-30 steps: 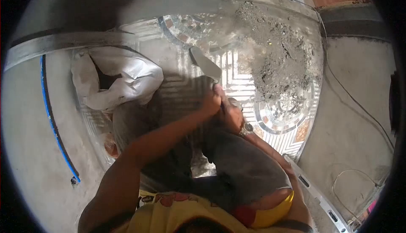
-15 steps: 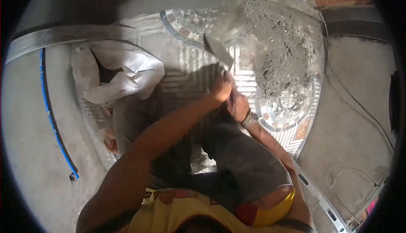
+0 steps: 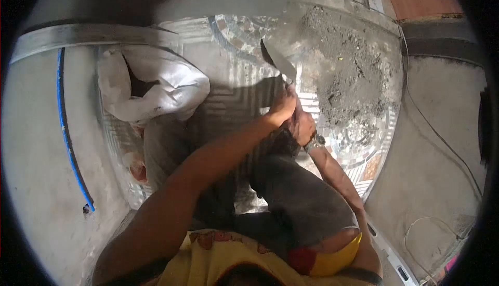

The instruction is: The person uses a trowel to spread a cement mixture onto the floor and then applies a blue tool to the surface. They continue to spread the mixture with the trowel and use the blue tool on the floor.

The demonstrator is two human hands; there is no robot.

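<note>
In the middle of the view my left hand (image 3: 283, 105) is closed at the near end of a trowel (image 3: 279, 60), whose grey blade points up and away. My right hand (image 3: 304, 129), with a watch on the wrist, is closed just below and to the right, close against the left one. What its fingers hold is hidden. Both hands are above the patterned floor tiles (image 3: 228, 96), in front of my knees. Grey mortar rubble (image 3: 351, 70) is spread over the tiles beyond and to the right.
A white sack (image 3: 174, 86) stands open at the left. Further left, a blue tube (image 3: 66, 130) runs along the wall. At the right are a thin cable (image 3: 431, 122) and a metal level (image 3: 397, 265). A ledge (image 3: 93, 34) crosses the upper left.
The view has shifted slightly, so the sack, rubble and tiles appear further right. Both hands and the trowel appear slightly further right, still close together.
</note>
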